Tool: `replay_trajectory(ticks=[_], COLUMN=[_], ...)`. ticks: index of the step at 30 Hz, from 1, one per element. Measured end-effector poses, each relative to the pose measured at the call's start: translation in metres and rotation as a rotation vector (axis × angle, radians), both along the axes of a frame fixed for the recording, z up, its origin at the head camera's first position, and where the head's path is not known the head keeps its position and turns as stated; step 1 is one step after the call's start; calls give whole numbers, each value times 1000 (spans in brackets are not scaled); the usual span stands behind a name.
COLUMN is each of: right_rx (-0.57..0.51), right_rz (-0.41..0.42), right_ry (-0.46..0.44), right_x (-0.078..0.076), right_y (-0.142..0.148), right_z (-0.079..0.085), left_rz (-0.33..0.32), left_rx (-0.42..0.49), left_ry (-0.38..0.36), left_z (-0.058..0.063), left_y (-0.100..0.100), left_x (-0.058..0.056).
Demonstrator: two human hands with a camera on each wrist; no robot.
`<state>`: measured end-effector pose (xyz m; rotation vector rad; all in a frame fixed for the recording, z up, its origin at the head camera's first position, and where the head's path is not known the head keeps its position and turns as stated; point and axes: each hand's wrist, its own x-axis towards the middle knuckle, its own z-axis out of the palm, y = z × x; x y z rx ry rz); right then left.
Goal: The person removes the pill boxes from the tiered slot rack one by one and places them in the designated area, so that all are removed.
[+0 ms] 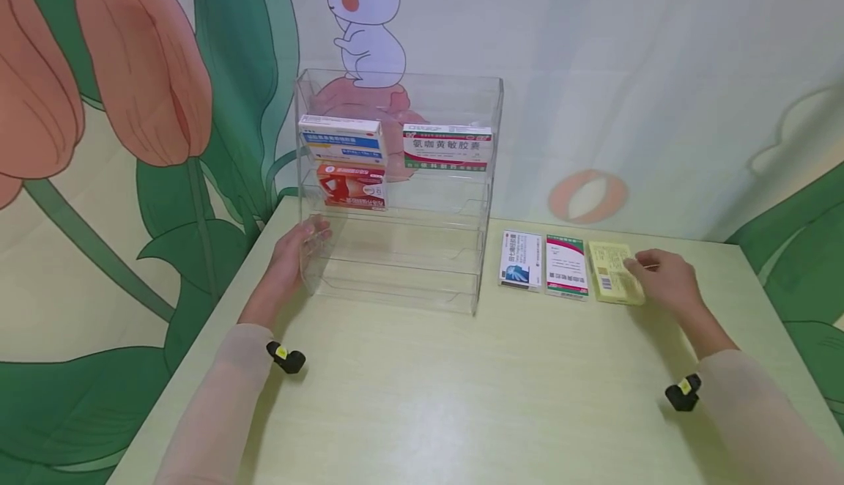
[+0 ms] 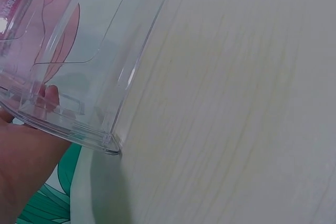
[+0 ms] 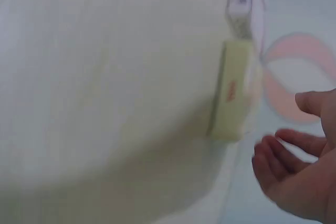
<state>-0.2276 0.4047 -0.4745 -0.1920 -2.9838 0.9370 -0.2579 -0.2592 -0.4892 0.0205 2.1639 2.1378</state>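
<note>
A clear plastic display rack stands tilted back on the table. My left hand grips its left side panel; in the left wrist view, fingertips show through the plastic. Upper tiers hold a blue-and-white medicine box, a green-and-red-banded medicine box and a red medicine box. On the right, my right hand is at the right edge of a yellow medicine box lying flat. The right wrist view shows that hand with fingers loosely bent and nothing between them.
Left of the yellow box lie a white medicine box with a blue picture and another green-and-red-banded box, in a row beside the rack. Behind the pale table hangs a printed curtain with tulips and a rabbit.
</note>
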Motion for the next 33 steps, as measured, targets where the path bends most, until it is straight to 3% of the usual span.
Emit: replay_trajectory(ticks=[3,10,16,21,27,33], right_rx=[13,-73,-117,-136,-129,-25], right_rz=[32,136,226,373,558,682], right_ry=[91,358,672,891,923,799], right_x=[-2,-3,-10,-14,-19,-27], right_y=[-20,-91,-158,-209,-265,-310], right_z=[22,77,111,132,141,132], left_rz=[-4,-3,4,10,13,8], left_rx=[6,-21,-1,-23,-49,-60], left_ry=[6,15,39,21,8,21], left_z=[2,4,4,3,4,2], left_y=[-1,0,3,3,3,5], left_x=[1,2,1,1,0,0])
